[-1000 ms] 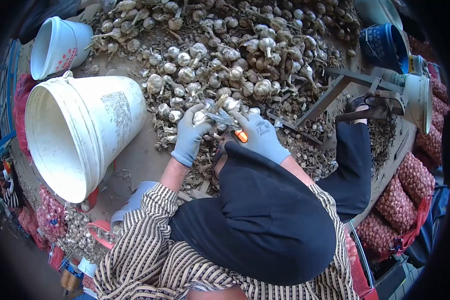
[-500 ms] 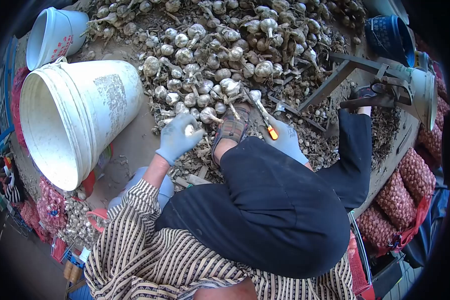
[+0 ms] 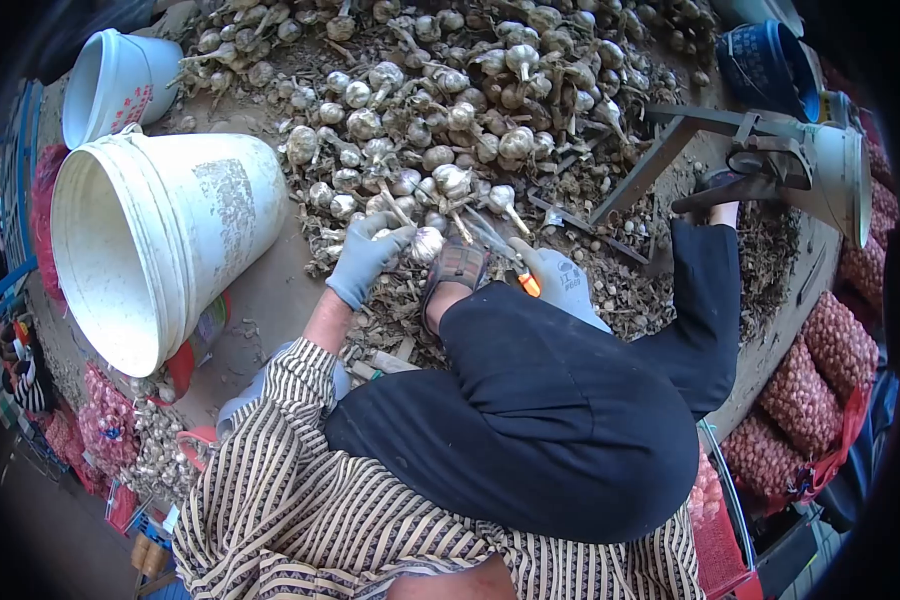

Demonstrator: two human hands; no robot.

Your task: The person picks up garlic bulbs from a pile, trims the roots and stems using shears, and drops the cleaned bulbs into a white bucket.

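Observation:
My left hand (image 3: 368, 258), in a pale grey-blue glove, is closed with something pale, apparently a garlic bulb, partly showing between its fingers. A whitish garlic bulb (image 3: 427, 244) lies right at its fingertips, beside a brown sandal (image 3: 458, 268). My gloved right hand (image 3: 562, 284) rests beside the bent knee, wrapped round an orange-handled cutting tool (image 3: 528, 284). Its metal blade points up and left toward the bulbs; motion blurs its exact shape. A heap of garlic bulbs with stems (image 3: 440, 120) spreads ahead of both hands.
A large white bucket (image 3: 210, 215) lies tipped at left, with a pale blue bucket (image 3: 150, 80) behind it. A metal frame (image 3: 650, 165) stands at right near a dark blue bucket (image 3: 770, 70). Red net sacks of garlic (image 3: 805, 395) line the right side.
My left hand has moved up and slightly right, reaching the bulbs by the sandal. My right hand has shifted a little left, and the blade has swung leftward.

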